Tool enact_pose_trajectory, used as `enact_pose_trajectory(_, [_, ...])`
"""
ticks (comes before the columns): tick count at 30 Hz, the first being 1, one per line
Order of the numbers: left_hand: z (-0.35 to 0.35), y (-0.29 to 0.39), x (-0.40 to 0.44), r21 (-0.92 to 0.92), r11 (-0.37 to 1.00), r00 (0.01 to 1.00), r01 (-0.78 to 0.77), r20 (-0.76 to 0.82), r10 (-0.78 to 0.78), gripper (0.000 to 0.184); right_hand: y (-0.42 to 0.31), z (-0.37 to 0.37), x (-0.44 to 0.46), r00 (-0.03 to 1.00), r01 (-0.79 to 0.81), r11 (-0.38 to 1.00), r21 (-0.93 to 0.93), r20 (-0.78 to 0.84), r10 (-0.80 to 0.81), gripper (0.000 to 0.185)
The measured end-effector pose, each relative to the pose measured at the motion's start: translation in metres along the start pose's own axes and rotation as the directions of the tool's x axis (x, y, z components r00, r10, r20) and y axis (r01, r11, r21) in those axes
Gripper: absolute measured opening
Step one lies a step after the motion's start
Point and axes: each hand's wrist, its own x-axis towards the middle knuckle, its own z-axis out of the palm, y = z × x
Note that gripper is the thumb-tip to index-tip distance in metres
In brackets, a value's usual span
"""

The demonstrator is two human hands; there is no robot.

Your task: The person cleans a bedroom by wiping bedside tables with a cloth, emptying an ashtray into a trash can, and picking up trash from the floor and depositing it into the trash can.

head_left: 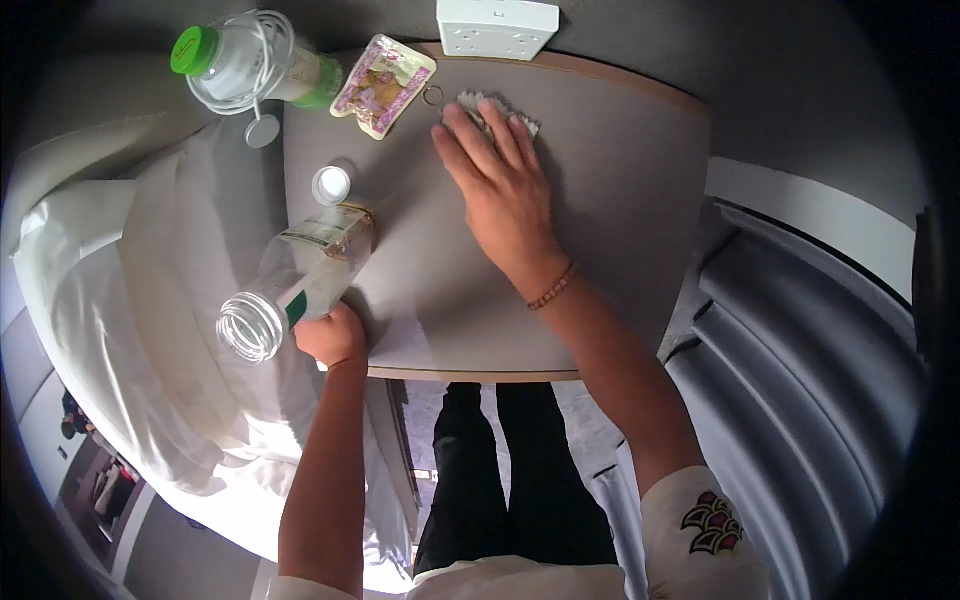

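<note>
My right hand [497, 185] lies palm down near the back of the grey table [600, 230], its fingers over a crumpled whitish cloth or tissue [530, 125]. A small ring [433, 96] lies just left of those fingers. At the table's left front edge, my left hand [335, 335] is closed, next to an uncapped clear bottle [320, 255]. The bottle leans with its mouth toward the lower left; its body partly hides my left fingers, so the grip is not visible. Behind the bottle is a white cap [331, 185].
A pink and cream packet [383, 88] lies at the back left, beside a green-capped bottle [225, 50] wrapped in a white cable. A white socket box [497, 28] is at the back edge. White bedding [150, 300] borders the left side; a grey curtain [800, 350] hangs at right.
</note>
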Motion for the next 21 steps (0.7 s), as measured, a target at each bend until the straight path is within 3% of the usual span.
enact_pose_trajectory(2, [0.001,-0.006,0.0,-0.017,1.0,0.999,-0.026,-0.023,0.025,0.043,0.018,-0.012,-0.001,0.999,-0.047,0.998,-0.05,-0.002,0.047,0.047])
enact_pose_trajectory(4, [0.0,-0.008,-0.001,0.111,0.994,0.998,0.023,0.059,-0.029,0.046,0.05,-0.03,-0.009,0.993,-0.119,0.976,-0.181,-0.025,0.116,0.047])
enact_pose_trajectory(7, [0.001,-0.001,0.001,0.056,0.998,0.999,0.023,0.03,-0.024,0.047,0.162,-0.077,-0.064,0.975,-0.209,0.899,-0.384,-0.157,0.16,0.046])
enact_pose_trajectory(8, [-0.001,-0.002,0.001,0.056,0.998,0.998,0.039,0.039,-0.041,0.048,0.187,-0.089,-0.082,0.889,-0.454,0.883,-0.12,-0.128,0.44,0.044])
enact_pose_trajectory(9, [-0.004,0.002,0.002,0.045,0.997,0.994,0.06,0.09,-0.064,0.048,0.221,-0.108,-0.108,0.739,-0.665,0.736,0.128,-0.031,0.673,0.043])
enact_pose_trajectory(10, [-0.006,0.005,0.001,0.041,0.998,0.994,0.057,0.087,-0.06,0.048,0.285,-0.11,-0.151,0.723,-0.508,0.749,-0.426,0.262,0.639,0.041])
enact_pose_trajectory(11, [-0.007,0.007,-0.001,0.092,0.993,0.987,0.078,0.131,-0.09,0.037,0.346,-0.112,-0.194,0.645,-0.01,0.702,-0.713,0.531,0.549,0.039])
enact_pose_trajectory(12, [-0.01,0.008,0.003,0.147,0.985,0.98,0.095,0.157,-0.118,0.028,0.364,-0.132,-0.222,0.536,0.028,0.676,-0.736,0.582,0.611,0.04])
enact_pose_trajectory(13, [-0.008,0.006,0.004,0.1,0.99,0.985,0.097,0.13,-0.11,0.027,0.362,-0.157,-0.249,0.489,-0.179,0.65,-0.738,0.507,0.71,0.04])
enact_pose_trajectory(14, [-0.007,0.009,0.003,0.041,0.996,0.994,0.08,0.072,-0.083,0.026,0.358,-0.182,-0.28,0.442,-0.405,0.59,-0.698,0.415,0.795,0.041])
enact_pose_trajectory(16, [-0.006,0.005,0.002,0.113,0.991,0.993,0.072,0.086,-0.082,0.026,0.352,-0.208,-0.328,0.423,-0.844,0.489,-0.22,0.288,0.859,0.042])
enact_pose_trajectory(18, [-0.007,0.01,0.004,0.081,0.993,0.991,0.089,0.094,-0.097,0.029,0.333,-0.212,-0.361,0.358,-0.904,0.283,0.321,0.206,0.911,0.044])
enact_pose_trajectory(19, [-0.01,0.011,0.004,0.077,0.99,0.986,0.117,0.107,-0.124,0.029,0.307,-0.207,-0.35,0.107,-0.879,0.047,0.474,0.1,0.989,0.043])
enact_pose_trajectory(21, [-0.012,0.016,0.004,0.081,0.987,0.981,0.136,0.126,-0.146,0.029,0.252,-0.19,-0.336,0.235,-0.864,0.299,0.404,-0.202,0.951,0.043])
